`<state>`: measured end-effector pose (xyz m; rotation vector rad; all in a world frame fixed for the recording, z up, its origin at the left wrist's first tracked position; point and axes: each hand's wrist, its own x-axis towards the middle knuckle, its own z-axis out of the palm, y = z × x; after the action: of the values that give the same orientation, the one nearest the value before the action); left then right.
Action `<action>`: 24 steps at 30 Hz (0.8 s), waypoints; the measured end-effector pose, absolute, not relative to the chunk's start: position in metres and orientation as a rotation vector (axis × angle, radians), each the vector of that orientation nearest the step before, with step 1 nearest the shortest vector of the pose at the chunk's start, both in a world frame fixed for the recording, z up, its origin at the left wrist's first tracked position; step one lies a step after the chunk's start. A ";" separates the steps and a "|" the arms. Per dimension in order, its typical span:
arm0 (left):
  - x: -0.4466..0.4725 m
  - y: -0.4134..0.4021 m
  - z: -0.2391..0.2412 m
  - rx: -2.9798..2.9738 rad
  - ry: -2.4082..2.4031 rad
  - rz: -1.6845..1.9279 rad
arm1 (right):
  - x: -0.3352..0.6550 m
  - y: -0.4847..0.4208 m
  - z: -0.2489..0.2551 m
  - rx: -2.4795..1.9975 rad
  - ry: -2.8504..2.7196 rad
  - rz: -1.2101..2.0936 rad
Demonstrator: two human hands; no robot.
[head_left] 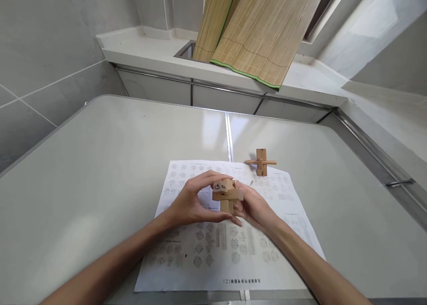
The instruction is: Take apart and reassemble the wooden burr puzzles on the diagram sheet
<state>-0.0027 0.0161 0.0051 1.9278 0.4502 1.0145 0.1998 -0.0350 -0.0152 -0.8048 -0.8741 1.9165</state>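
A wooden interlocking puzzle (227, 195) of several blocks, with handwritten marks on its upper blocks, is held above a printed paper sheet (187, 276). My left hand (193, 198) grips it from the left, fingers along the top and thumb under its lower block. On the right side, my right hand (255, 205) closes around the puzzle, with some fingers hidden behind it. A second wooden piece, a cross-shaped puzzle (261, 162), lies beyond the hands at the sheet's far edge, with a thin bar across its wider marked block.
The sheet lies on a white folding table (100, 162) with a metal seam (229, 136) down its middle. Behind the table runs a white counter (150, 51) with a sink (186, 50). A green-edged bamboo mat (260, 33) hangs over the counter's front.
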 end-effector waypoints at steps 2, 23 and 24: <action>-0.003 0.016 0.004 1.925 0.474 1.020 | 0.202 -0.035 -0.014 -0.800 -0.879 1.865; -0.006 0.017 -0.001 1.999 0.524 1.069 | 0.209 -0.032 -0.009 -0.613 -0.970 1.977; -0.006 0.017 -0.001 1.996 0.520 1.054 | 0.209 -0.032 -0.009 -0.626 -0.975 1.969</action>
<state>-0.0057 0.0170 -0.0009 1.9961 0.5201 1.0540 0.2095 -0.0319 -0.0088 -0.6257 -0.9753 1.9687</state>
